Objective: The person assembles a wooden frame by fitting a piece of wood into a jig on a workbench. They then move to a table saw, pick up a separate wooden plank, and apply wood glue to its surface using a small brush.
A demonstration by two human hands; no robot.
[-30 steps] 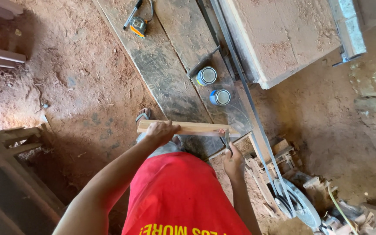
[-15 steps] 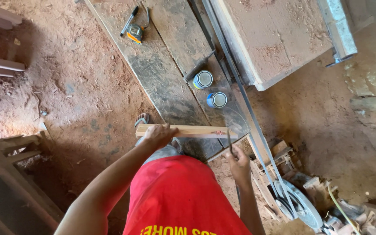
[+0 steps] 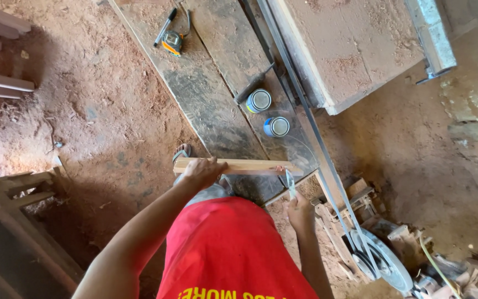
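Since it is a slim, pale length of sawn timber [image 3: 244, 166], the piece is judged light, stiff and dry enough not to slip, best gripped near an end with the span left free. It lies crosswise over the near edge of the dark, sawdust-strewn plank worktop [image 3: 206, 99], just below two small round tins [image 3: 268, 113]. The left hand [image 3: 201, 171] is laid over its left end, fingers curled down and clamped on the wood. The right hand [image 3: 300, 213] is closed around a thin metal tool [image 3: 290, 184] touching the timber's right end.
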